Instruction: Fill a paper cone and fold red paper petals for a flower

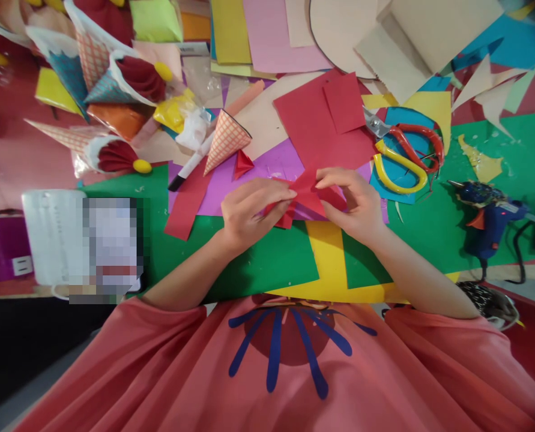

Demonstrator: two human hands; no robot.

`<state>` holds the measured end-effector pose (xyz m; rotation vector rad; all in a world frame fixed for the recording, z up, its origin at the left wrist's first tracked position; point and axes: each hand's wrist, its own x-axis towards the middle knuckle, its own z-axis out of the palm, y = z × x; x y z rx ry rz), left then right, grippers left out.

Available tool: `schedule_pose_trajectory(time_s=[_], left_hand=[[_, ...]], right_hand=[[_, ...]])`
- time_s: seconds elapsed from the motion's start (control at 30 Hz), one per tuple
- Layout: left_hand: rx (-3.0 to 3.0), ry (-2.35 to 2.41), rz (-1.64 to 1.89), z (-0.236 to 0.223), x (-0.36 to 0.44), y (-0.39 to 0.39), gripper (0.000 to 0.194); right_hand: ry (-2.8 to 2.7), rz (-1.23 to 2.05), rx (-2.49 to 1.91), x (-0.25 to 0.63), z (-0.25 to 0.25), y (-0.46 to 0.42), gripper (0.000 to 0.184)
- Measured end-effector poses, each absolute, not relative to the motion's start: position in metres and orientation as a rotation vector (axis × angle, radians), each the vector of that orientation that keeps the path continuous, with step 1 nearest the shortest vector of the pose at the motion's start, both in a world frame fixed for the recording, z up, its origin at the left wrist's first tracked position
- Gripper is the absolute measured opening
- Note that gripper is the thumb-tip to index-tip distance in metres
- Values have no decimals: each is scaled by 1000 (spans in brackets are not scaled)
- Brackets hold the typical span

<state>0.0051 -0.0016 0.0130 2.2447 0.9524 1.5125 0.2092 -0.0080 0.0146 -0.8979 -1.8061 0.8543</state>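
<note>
My left hand (258, 207) and my right hand (355, 201) hold a folded piece of red paper (310, 191) between them, above the purple paper. The left fingers pinch its left end, while the right thumb and fingers grip its right side. More red paper shows under the left hand. Just beyond lie a small folded red piece (244, 163) and an orange-checked paper cone (226, 141). Larger red sheets (303, 120) spread out past my hands. Scissors (402, 159) with one red and one yellow handle lie right of them.
A blue glue gun (487, 219) rests at the right on green paper (433, 240). Finished-looking decorated cones (114, 84) crowd the upper left. A marker (195, 162) lies near the checked cone. A blurred phone (114, 240) and a white box (53, 237) sit at the left.
</note>
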Motion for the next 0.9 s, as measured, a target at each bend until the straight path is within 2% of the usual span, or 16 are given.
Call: schedule_pose_trajectory(time_s=[0.33, 0.5, 0.87, 0.9], left_hand=[[2240, 911, 1477, 15, 6, -3, 7], [2194, 923, 1431, 17, 7, -4, 10], [1993, 1062, 1345, 11, 9, -11, 6], [1922, 1081, 1349, 8, 10, -11, 10]], right_hand=[[-1803, 779, -872, 209, 15, -5, 5], [-1780, 808, -919, 208, 16, -7, 6], [-1717, 902, -959, 208, 13, -9, 2], [-1712, 915, -973, 208, 14, -9, 2]])
